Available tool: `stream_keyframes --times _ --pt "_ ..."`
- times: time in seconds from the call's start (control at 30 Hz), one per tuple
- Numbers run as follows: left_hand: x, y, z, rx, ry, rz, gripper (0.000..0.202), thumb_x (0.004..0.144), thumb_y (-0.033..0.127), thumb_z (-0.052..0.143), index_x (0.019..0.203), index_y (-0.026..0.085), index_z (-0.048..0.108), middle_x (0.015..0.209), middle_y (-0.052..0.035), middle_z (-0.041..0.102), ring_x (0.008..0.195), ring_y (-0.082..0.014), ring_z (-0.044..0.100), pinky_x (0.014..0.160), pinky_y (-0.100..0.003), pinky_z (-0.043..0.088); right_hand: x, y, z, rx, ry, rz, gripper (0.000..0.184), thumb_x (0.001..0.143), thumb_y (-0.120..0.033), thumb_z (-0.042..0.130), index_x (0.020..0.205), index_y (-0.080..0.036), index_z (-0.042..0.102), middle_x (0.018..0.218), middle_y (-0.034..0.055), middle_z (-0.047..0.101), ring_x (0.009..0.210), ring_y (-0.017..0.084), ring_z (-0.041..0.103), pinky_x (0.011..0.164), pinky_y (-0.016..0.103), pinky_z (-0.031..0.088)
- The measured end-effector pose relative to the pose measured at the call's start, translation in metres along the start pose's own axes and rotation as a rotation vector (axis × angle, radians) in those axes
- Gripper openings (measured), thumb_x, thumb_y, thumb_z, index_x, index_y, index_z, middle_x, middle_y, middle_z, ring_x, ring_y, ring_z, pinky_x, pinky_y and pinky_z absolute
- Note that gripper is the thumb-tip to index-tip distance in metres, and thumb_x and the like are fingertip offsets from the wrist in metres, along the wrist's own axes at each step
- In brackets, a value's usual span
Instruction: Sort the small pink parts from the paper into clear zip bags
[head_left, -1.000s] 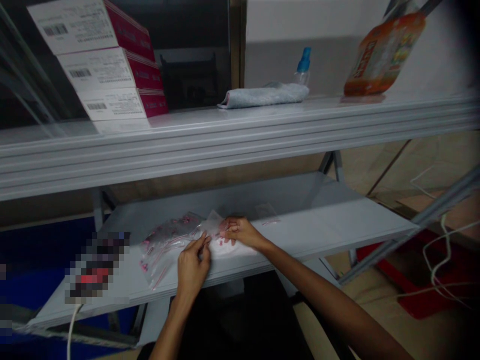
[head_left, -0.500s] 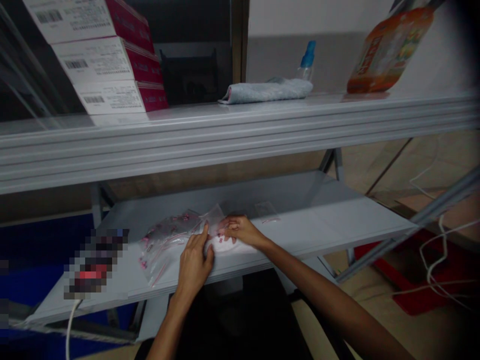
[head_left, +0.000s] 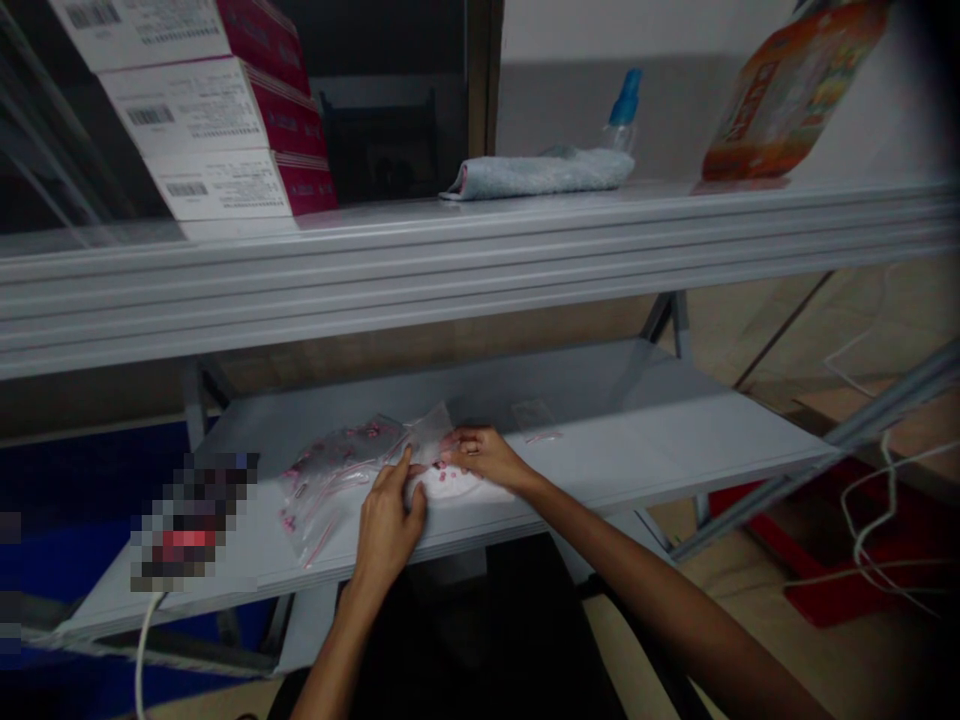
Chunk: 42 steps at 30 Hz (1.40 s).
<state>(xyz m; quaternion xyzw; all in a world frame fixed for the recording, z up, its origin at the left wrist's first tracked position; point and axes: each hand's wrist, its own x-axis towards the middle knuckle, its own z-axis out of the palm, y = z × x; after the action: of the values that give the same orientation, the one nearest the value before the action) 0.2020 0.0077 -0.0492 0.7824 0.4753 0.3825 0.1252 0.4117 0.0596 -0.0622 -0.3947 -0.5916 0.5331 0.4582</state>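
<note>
Pinching a clear zip bag (head_left: 341, 465) of small pink bits on the lower shelf (head_left: 637, 440), left hand (head_left: 386, 530) and right hand (head_left: 480, 460) both closed on the plastic.

On the lower grey shelf (head_left: 637, 420), clear zip bags with pink seals (head_left: 330, 480) are laid out and a small zip bag (head_left: 534, 418) is placed farther back, while stacked white-and-crimson cartons (head_left: 225, 130), a rolled grey cloth (head_left: 536, 175), a blue-capped spray bottle (head_left: 622, 115) and a tilted orange packet (head_left: 787, 95) are kept on the upper shelf (head_left: 480, 240).
</note>
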Motion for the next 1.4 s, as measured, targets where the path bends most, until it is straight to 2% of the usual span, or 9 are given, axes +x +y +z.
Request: stream_keyframes --times 0.23,0.53,0.8,0.9,1.03,1.13,1.2,1.27,1.4 --pt "0.001 0.002 -0.001 0.003 0.003 -0.005 0.039 0.09 0.021 0.052 0.127 0.02 0.064 0.116 -0.0114 0.068 0.104 -0.0269 0.063 0.094 -0.043 0.048 -0.001 -0.002 -0.001 0.012 0.041 0.001 0.046 0.069 -0.049 0.079 0.095 -0.013 0.067 0.074 0.0043 0.069 0.057 0.013 0.058 0.052 0.023 0.041" --pt "0.001 0.006 -0.005 0.02 0.037 -0.007 0.031 0.088 0.017 0.052 0.115 0.02 0.069 0.107 -0.0095 0.071 0.1 -0.0268 0.064 0.09 -0.042 0.049 0.0 -0.003 -0.004 0.045 0.103 -0.012 0.044 0.07 -0.049 0.078 0.094 -0.013 0.068 0.071 0.0029 0.066 0.052 0.009 0.049 0.047 0.022 0.035" --pt "0.0 0.009 -0.005 0.04 0.024 0.088 0.029 0.087 0.008 0.05 0.102 0.02 0.072 0.102 -0.0061 0.074 0.099 -0.0233 0.065 0.091 -0.04 0.05 -0.044 -0.017 -0.076 -0.083 0.491 0.003 0.042 0.07 -0.041 0.076 0.101 -0.013 0.067 0.079 0.0045 0.068 0.051 0.008 0.047 0.045 0.02 0.033" --pt "0.0 0.01 -0.002 0.068 0.034 0.096 0.028 0.087 0.009 0.051 0.101 0.02 0.072 0.1 -0.0063 0.074 0.096 -0.0241 0.065 0.089 -0.041 0.051 -0.066 -0.022 -0.101 -0.128 0.511 0.057 0.057 0.071 -0.042 0.076 0.117 -0.01 0.063 0.076 0.0052 0.068 0.048 0.008 0.045 0.044 0.021 0.029" --pt "-0.001 0.011 -0.005 0.073 0.043 0.121 0.027 0.088 0.01 0.049 0.101 0.019 0.071 0.101 -0.0063 0.074 0.098 -0.0236 0.065 0.09 -0.04 0.051 -0.085 -0.027 -0.126 -0.378 0.507 0.125 0.073 0.079 -0.045 0.07 0.138 -0.007 0.05 0.059 0.0014 0.065 0.048 0.014 0.052 0.047 0.024 0.034" --pt "0.001 0.008 -0.017 0.165 0.133 0.105 0.025 0.087 0.012 0.05 0.099 0.019 0.071 0.102 -0.007 0.073 0.1 -0.0254 0.063 0.091 -0.041 0.05 -0.09 -0.034 -0.134 -0.74 0.703 0.094 0.053 0.086 -0.044 0.061 0.126 -0.009 0.061 0.059 0.0044 0.066 0.062 0.022 0.064 0.059 0.03 0.045" --pt "0.003 0.004 -0.031 0.305 0.214 0.056 0.025 0.086 0.014 0.051 0.1 0.018 0.071 0.104 -0.0085 0.073 0.103 -0.0283 0.061 0.091 -0.044 0.049 -0.091 -0.039 -0.13 -0.96 0.771 0.014 0.04 0.09 -0.04 0.055 0.116 -0.012 0.069 0.077 0.0104 0.073 0.075 0.026 0.068 0.069 0.035 0.049" --pt "0.005 -0.002 -0.045 0.449 0.234 0.006 0.025 0.086 0.018 0.052 0.103 0.016 0.07 0.107 -0.0109 0.071 0.106 -0.0313 0.058 0.094 -0.046 0.047 -0.088 -0.041 -0.118 -1.124 0.696 -0.127 0.036 0.093 -0.037 0.051 0.113 -0.015 0.071 0.101 0.0134 0.074 0.093 0.028 0.068 0.083 0.04 0.05" --pt "0.005 -0.009 -0.069 0.613 0.214 -0.045 0.03 0.088 0.027 0.053 0.109 0.012 0.068 0.114 -0.0149 0.069 0.11 -0.0345 0.053 0.097 -0.049 0.044 -0.077 -0.034 -0.091 -1.281 0.327 -0.312 0.035 0.096 -0.037 0.049 0.121 -0.021 0.069 0.132 0.0093 0.064 0.128 0.029 0.053 0.104 0.045 0.042"
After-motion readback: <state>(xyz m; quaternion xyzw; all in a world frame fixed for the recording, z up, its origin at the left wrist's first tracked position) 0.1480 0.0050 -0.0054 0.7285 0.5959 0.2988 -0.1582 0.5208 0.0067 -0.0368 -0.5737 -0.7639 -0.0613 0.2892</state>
